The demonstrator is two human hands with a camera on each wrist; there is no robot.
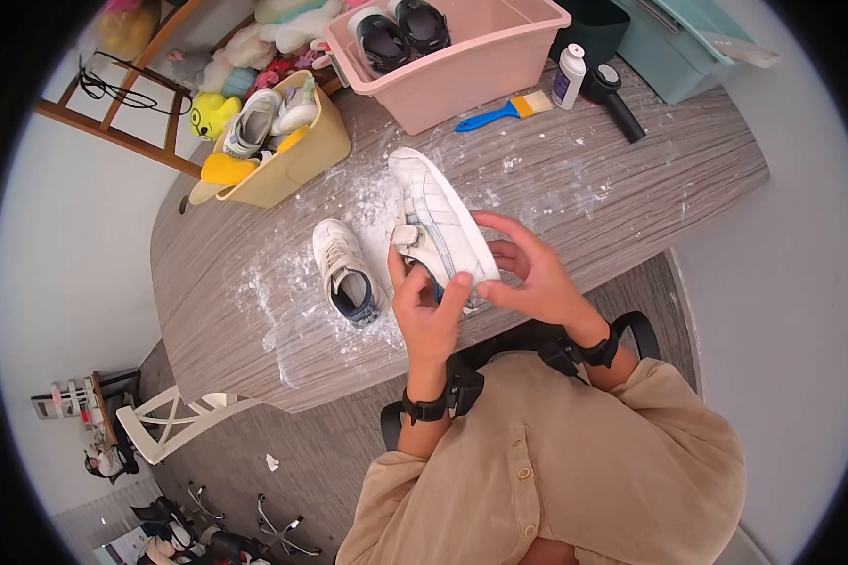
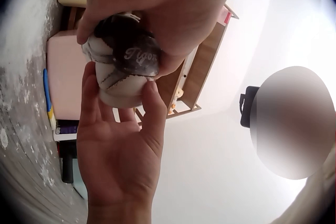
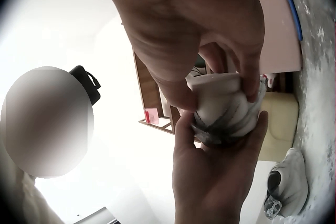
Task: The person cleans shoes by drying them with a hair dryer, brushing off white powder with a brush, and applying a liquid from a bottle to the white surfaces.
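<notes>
Both hands hold a white sneaker (image 1: 433, 212) above the table, tipped on its side with the toe pointing away from me. My left hand (image 1: 429, 315) grips it around the ankle opening, its thumb at the heel. On the sole side, my right hand (image 1: 539, 281) pinches the heel end between thumb and fingers. The left wrist view shows the dark heel patch (image 2: 137, 58) with pale lettering. The matching sneaker (image 1: 344, 268) stands upright on the table, left of my left hand, with a dark blue lining.
White powder dusts the wooden table (image 1: 226, 245). Behind stand a pink bin (image 1: 443, 94) with dark shoes, a yellow bin (image 1: 297, 169) with shoes, and a teal bin (image 1: 674, 56). A blue-handled brush (image 1: 499, 113), a white bottle (image 1: 569, 77) and a black-handled brush (image 1: 617, 104) lie nearby.
</notes>
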